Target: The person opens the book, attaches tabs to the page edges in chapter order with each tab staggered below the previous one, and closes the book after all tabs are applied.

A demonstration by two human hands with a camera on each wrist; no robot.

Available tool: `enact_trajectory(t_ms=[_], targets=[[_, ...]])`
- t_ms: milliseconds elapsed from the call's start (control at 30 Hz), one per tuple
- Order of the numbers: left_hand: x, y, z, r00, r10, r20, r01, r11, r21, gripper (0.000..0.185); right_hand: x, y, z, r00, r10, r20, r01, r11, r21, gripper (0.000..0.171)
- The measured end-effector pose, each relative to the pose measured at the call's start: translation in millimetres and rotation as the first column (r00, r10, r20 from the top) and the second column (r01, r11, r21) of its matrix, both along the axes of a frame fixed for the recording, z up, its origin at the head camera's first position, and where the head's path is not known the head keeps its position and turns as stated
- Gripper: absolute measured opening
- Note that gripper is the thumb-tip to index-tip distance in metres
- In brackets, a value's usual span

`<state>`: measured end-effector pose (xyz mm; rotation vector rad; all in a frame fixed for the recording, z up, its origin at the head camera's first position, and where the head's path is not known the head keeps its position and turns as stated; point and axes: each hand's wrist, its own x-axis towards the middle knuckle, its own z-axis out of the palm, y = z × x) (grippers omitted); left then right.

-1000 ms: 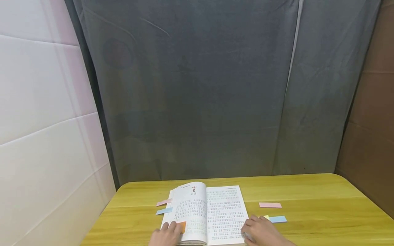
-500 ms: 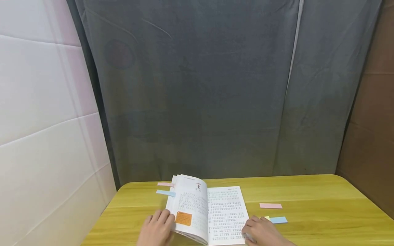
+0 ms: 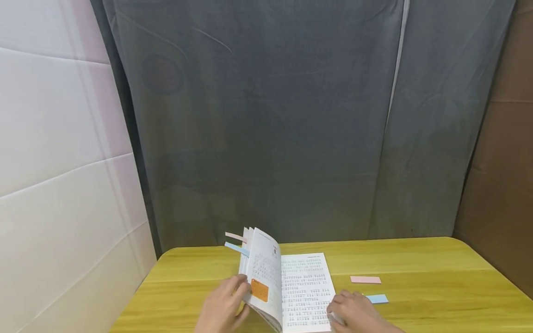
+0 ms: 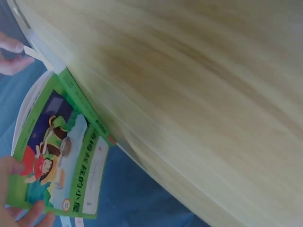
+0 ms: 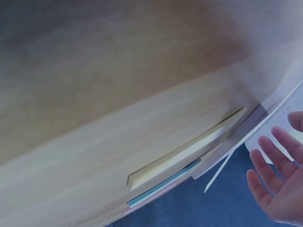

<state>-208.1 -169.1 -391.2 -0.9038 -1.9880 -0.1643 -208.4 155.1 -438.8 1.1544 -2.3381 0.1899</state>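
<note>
Book point(image 3: 291, 286), on my yellow surface point(image 3: 416, 263): left cover side raised, gripped by my left hand point(image 3: 222, 307). My right hand point(image 3: 354, 314), fingers straight, presses the right page flat.

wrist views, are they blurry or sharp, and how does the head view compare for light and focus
Left wrist view: table wood grain smeared by blur, book cover softly readable. Right wrist view: hazy and dim, sticky notes soft-edged, right hand blurred. Head view: evenly lit, mostly sharp, printed page legible as text lines, left hand slightly soft.
</note>
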Motion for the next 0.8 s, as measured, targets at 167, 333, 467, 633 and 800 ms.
enact_trajectory(t_ms=[167, 333, 467, 633, 800], targets=[[-2.4, 14.5, 2.2, 0.999, -0.047, -0.009, 0.047, 0.999, 0.0, 0.036, -0.5, -1.8, 5.0, 0.998, 0.004, -0.07, -0.009, 0.998, -0.068, 0.011], [-5.0, 24.6, 4.2, 0.997, -0.071, -0.023, 0.071, 0.997, -0.018, 0.036, -0.2, -5.8, 12.4, 0.999, -0.023, 0.024, 0.026, 0.992, -0.12, 0.011], [-6.8, 32.7, 5.6, 0.995, -0.086, -0.047, 0.084, 0.995, -0.055, 0.025, -1.3, -13.2, 18.7, 0.999, 0.01, 0.053, -0.001, 0.986, -0.167, 0.014], [-7.5, 46.5, 5.9, 0.994, -0.074, -0.077, 0.065, 0.991, -0.117, 0.026, -2.8, -24.3, 25.5, 0.998, 0.065, -0.01, -0.065, 0.98, -0.187, 0.023], [-6.1, 56.1, 6.3, 0.994, -0.073, -0.076, 0.06, 0.984, -0.168, 0.034, -3.2, -29.0, 28.5, 0.997, 0.07, -0.019, -0.072, 0.981, -0.18, 0.026]])
